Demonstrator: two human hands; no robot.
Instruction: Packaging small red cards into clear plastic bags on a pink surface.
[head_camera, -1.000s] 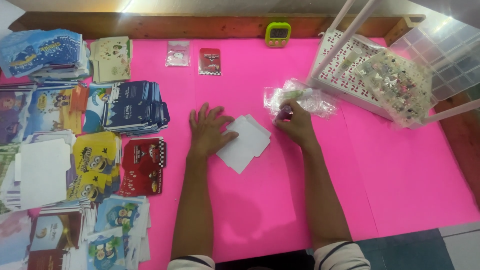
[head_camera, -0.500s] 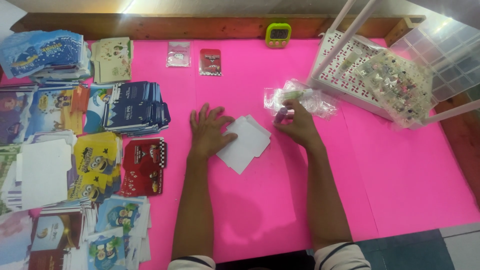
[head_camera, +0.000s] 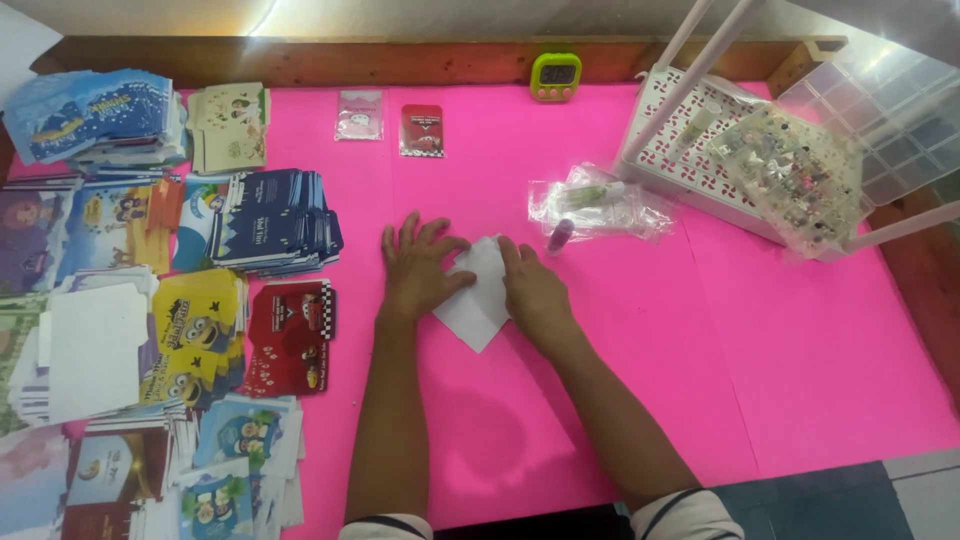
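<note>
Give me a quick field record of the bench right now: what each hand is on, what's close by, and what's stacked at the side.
left hand: flat on the white paper, palm down
right hand: flat on the same paper's right side
surface: pink table
near right hand: small purple tube, clear plastic bag
far edge: green timer, two small packets
right side: white perforated tray, clear compartment box
left side: stacks of printed envelopes
</note>
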